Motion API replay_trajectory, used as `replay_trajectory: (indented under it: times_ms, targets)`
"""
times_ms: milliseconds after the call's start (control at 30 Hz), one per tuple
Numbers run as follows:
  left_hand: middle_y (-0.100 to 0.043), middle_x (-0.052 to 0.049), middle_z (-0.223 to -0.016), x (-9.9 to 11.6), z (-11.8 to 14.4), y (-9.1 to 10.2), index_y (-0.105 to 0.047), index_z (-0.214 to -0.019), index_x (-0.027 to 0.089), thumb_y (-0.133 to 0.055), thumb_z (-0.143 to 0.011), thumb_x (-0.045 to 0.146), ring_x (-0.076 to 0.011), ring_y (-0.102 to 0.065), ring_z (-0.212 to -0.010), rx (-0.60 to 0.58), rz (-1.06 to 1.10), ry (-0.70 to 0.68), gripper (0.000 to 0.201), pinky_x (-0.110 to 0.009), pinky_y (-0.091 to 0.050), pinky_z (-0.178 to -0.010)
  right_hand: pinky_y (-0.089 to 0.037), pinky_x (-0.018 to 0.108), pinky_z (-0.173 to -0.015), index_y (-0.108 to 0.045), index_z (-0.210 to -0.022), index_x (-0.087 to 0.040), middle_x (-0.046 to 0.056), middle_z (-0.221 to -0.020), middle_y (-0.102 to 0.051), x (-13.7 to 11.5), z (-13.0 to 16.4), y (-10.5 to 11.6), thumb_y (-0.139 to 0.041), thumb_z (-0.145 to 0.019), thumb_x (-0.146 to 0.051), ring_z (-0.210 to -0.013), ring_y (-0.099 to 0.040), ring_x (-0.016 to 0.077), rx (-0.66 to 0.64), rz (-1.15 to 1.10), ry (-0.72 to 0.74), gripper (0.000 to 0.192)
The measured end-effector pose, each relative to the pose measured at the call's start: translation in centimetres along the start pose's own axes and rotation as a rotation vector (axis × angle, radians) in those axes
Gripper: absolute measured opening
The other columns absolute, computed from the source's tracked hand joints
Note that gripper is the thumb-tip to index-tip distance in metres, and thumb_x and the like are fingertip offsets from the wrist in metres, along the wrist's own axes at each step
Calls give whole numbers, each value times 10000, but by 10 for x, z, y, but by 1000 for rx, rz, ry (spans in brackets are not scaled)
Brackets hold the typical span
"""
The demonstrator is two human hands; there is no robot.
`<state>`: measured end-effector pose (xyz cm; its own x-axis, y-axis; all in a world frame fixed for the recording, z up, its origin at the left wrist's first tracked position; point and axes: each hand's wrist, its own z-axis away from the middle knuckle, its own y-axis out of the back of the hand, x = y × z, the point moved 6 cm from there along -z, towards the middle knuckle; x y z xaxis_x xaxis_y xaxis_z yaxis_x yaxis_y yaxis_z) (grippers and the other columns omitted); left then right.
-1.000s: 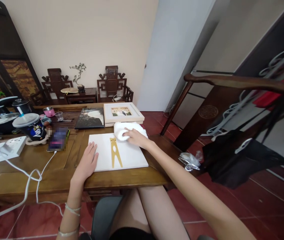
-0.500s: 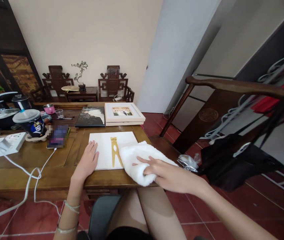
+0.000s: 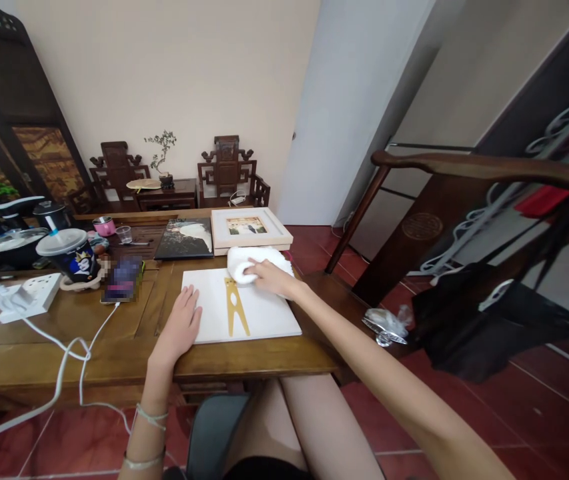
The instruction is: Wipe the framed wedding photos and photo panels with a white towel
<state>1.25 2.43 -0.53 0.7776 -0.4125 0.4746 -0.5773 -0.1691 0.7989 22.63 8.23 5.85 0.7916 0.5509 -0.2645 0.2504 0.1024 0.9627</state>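
Pressing white cloth [image 3: 254,261] on white board [image 3: 264,313], right hand [image 3: 270,277] (arm outstretched), left hand [image 3: 183,325] flat, fingers spread.

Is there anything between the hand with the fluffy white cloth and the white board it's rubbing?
Nothing visible. The right hand presses the white cloth straight onto the white board's far edge, and the left hand rests flat on its left edge.

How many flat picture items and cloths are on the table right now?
White canvas under left hand: 1
Framed photo: 1
Dark photo book: 1
White cloth under right hand: 1
Total: 4
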Motion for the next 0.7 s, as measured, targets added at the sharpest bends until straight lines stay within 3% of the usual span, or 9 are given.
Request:
replay_trajectory:
  times_ms: [167,233,367,467,567,633,700]
  targets:
    - [-359,-182,-1489,5,0,1,-454,-1347,90,-330,-936,304,-268,-259,-1416,-25,-2,13,479,-499,-238,-1151,-205,527,-1124,-636,-1103,-128,137,-1430,-456,-25,78,-8,-368,-667,45,-1416,-213,283,-101,-10,37,541]
    - [-348,-192,-1492,7,0,1,-446,-1350,70,-317,-940,305,-267,-243,-1421,-42,-7,21,490,-491,-229,-1156,-189,497,-1146,-661,-1019,-162,84,-1491,-377,-43,115,-5,-364,-642,50,-1426,-173,266,-166,-47,48,525]
    - [-333,-194,-1499,9,0,3,-437,-1355,56,-302,-943,314,-261,-224,-1427,-53,-10,35,505,-471,-211,-1165,-240,448,-1140,-682,-933,-217,28,-1439,-460,-70,159,5,-368,-617,49,-1415,-228,246,-287,-116,86,519]
    - [-326,-194,-1503,11,0,3,-431,-1359,47,-290,-948,315,-261,-222,-1427,-63,-12,40,510,-475,-212,-1164,-302,413,-1108,-694,-954,-228,29,-1267,-622,-62,148,9,-367,-617,40,-1355,-371,239,-280,-157,98,540]
    - [-325,-203,-1500,10,1,3,-431,-1356,25,-265,-956,309,-262,-229,-1425,-76,-18,47,518,-475,-210,-1165,-411,384,-1015,-701,-1009,-219,35,-1101,-700,-39,106,7,-384,-627,12,-1196,-542,250,-183,-148,93,547]
    - [-331,-192,-1500,9,0,3,-437,-1354,39,-262,-957,303,-260,-235,-1423,-70,-21,41,508,-477,-215,-1163,-428,396,-985,-696,-1048,-195,56,-1117,-693,-28,69,3,-392,-637,8,-1151,-567,259,-82,-103,81,551]
    - [-339,-181,-1499,6,0,2,-443,-1353,57,-269,-954,297,-258,-243,-1421,-56,-24,29,497,-480,-221,-1161,-376,454,-1027,-686,-1074,-181,72,-1157,-677,-23,34,-3,-384,-648,26,-1234,-500,277,6,-75,50,562]
